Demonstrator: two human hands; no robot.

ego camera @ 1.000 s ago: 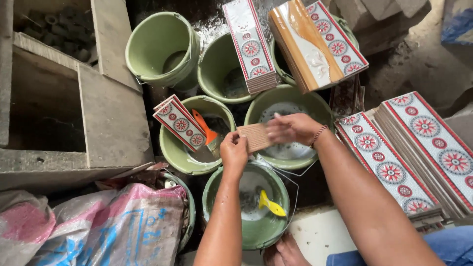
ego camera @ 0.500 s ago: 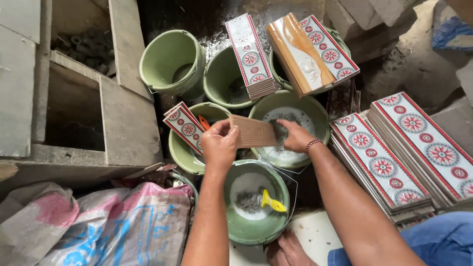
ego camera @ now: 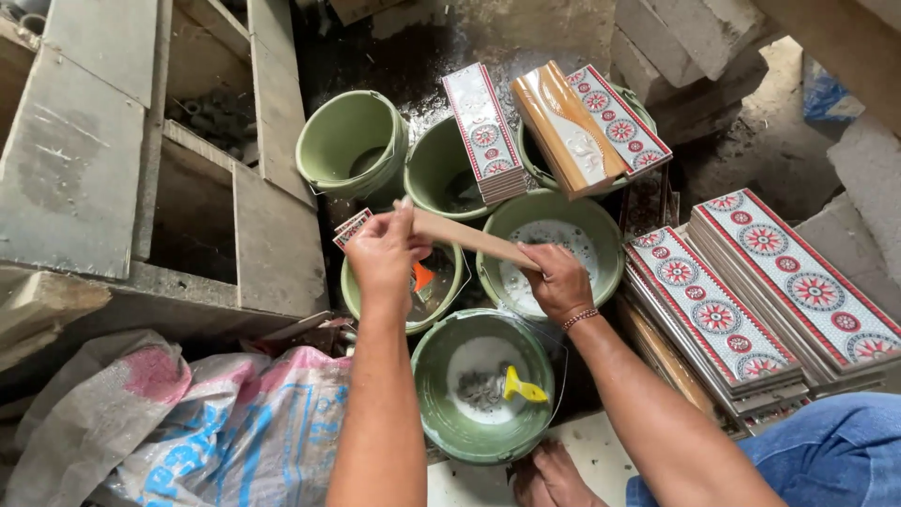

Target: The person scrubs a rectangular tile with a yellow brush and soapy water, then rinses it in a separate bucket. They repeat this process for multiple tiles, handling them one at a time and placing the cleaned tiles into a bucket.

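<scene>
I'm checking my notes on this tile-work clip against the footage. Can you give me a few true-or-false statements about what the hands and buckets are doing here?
1. Both hands hold one long tile: the left hand and right hand grip the tan tile. True.
2. The tile's patterned face is turned up. False: only a plain tan side shows.
3. The yellow scraper lies in the nearest green bucket. True.
4. All buckets are blue. False: they are green.
5. Patterned tile stacks lie beside the right arm. True.
</scene>
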